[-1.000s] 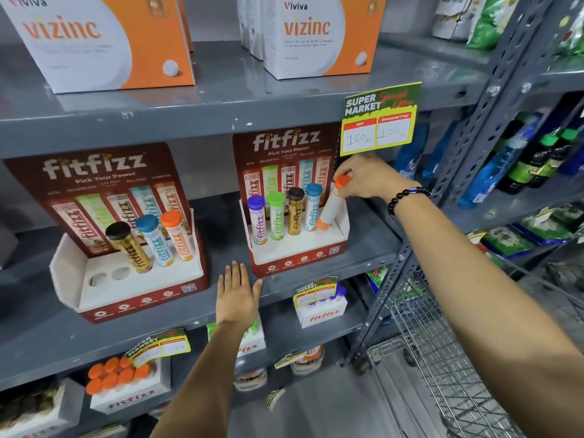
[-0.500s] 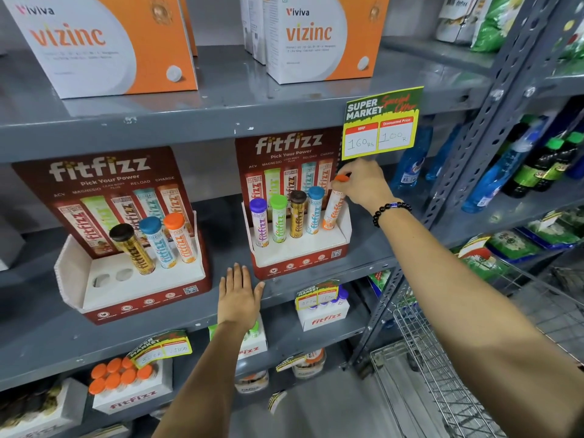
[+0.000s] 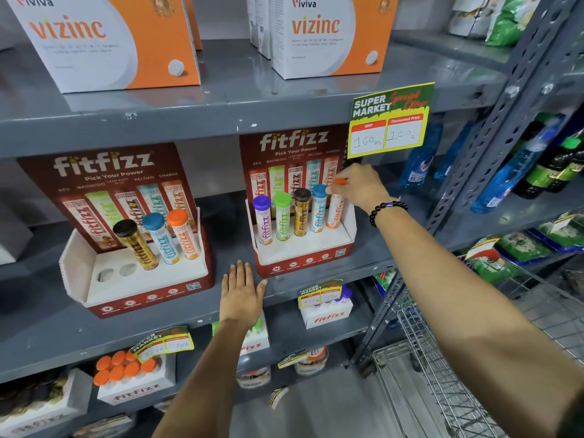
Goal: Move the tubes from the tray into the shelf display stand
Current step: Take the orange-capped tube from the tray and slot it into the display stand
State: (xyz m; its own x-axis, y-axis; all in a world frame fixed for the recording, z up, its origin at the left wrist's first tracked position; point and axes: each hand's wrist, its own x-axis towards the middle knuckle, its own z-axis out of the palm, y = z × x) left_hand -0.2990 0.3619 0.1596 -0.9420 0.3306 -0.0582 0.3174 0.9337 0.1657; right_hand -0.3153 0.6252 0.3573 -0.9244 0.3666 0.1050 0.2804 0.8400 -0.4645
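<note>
Two red fitfizz display stands sit on the grey middle shelf. The right stand (image 3: pixel 303 248) holds purple, green, brown and blue capped tubes in a row, plus an orange-capped tube (image 3: pixel 335 210) upright in its rightmost hole. My right hand (image 3: pixel 360 184) pinches that tube's orange cap from above. The left stand (image 3: pixel 139 286) carries a brown, a blue and an orange tube, with two bare holes at its left. My left hand (image 3: pixel 241 292) lies flat and open on the shelf edge between the stands.
A yellow price tag (image 3: pixel 390 121) hangs from the upper shelf just above my right hand. Vizinc boxes (image 3: pixel 104 42) stand on the top shelf. White fitfizz trays (image 3: pixel 136 384) of tubes sit on the lower shelf. A wire shopping cart (image 3: pixel 442 374) is at the lower right.
My right hand tipped the slanted orange-capped tube upright and lowered it into the right stand's last hole. My left hand stayed flat on the shelf.
</note>
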